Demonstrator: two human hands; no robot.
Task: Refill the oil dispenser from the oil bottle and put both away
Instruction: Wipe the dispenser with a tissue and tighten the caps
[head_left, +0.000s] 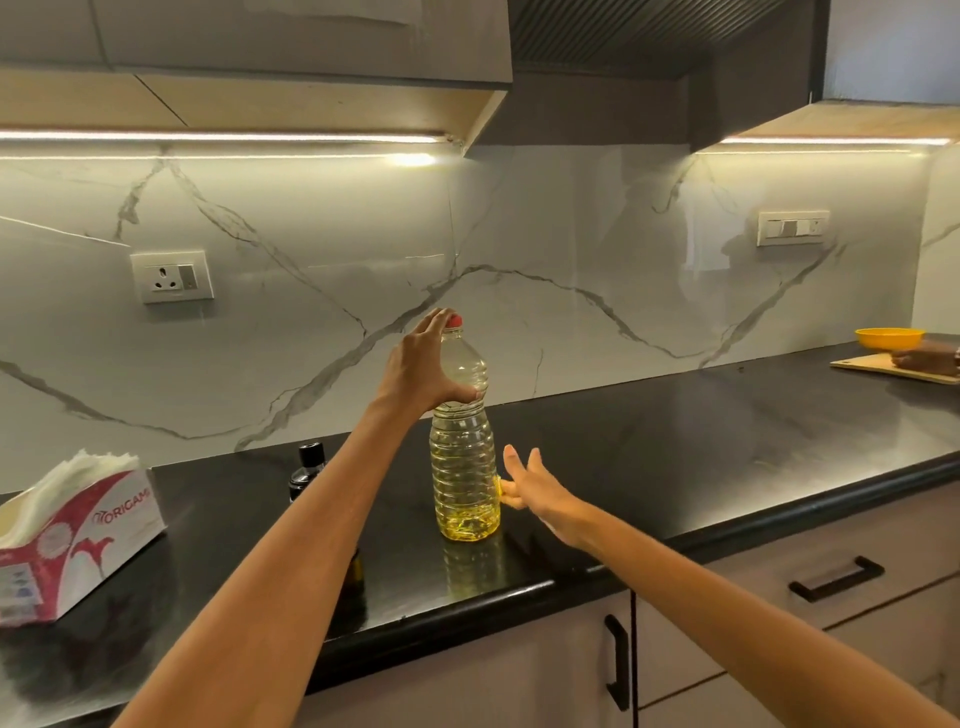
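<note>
The left hand (423, 371) grips the bottle's (464, 457) shoulder on the counter (675, 431); the right hand (535, 486) splays loosely beside its base. Gripped so high, the bottle may tip onto the dispenser (307, 470) behind the left forearm.

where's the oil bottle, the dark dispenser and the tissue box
oil bottle (464, 467): head view, on its ribbed body.
dark dispenser (306, 470): head view, on its neck below the black cap.
tissue box (88, 540): head view, on its red printed side.
</note>
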